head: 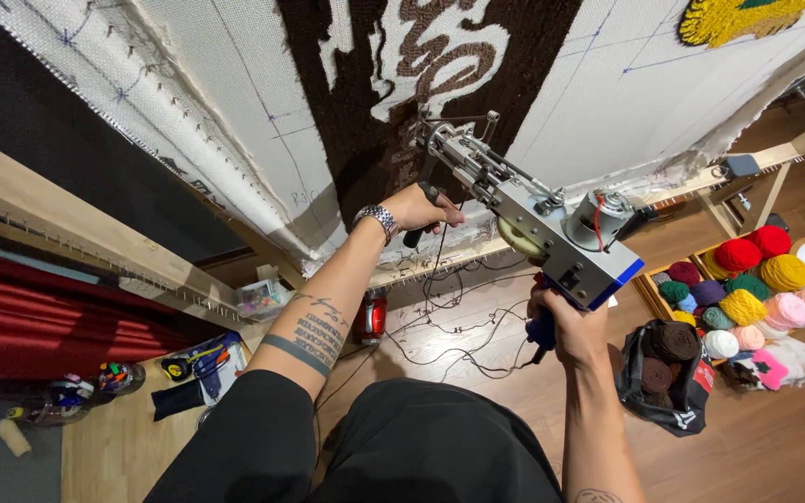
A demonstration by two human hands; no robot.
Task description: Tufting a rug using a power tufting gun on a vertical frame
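Head view: both my hands, left [418,207] and right [566,321], clamp the tufting gun [524,210] handles; a tilt could tear the stretched cloth [598,88].

Both arms raised, left hand [418,209] and right hand [570,326] in closed grip.

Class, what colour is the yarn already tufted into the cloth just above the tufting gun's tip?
Dark brown yarn, clearest in the head view, above the tufting gun.
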